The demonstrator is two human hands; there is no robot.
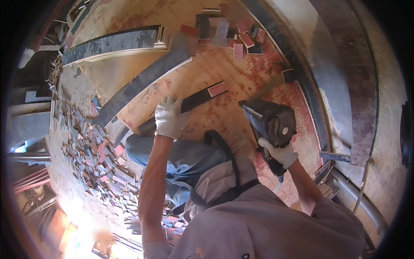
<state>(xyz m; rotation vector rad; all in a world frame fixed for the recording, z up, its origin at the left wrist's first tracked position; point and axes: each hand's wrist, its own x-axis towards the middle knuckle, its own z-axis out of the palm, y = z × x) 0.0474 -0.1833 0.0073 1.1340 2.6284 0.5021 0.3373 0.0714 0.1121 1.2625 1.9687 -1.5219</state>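
My left hand [168, 117] lies across the dark strip [199, 99], fingers slightly bent; I cannot tell whether they close on it. My right hand [279, 153] is wrapped around the nail gun [276, 122], right of the strip and apart from it. A red block [217, 89] lies at the strip's far end. Beyond the strip sit loose blocks [238, 51]; left of it, offcuts [102, 149] spread.

Stretches the bare left forearm [153, 185] ahead, with white-gloved left hand [168, 117] palm down. Bends the bare right forearm [305, 186] inward, with white-gloved right hand [279, 154] curled tight.
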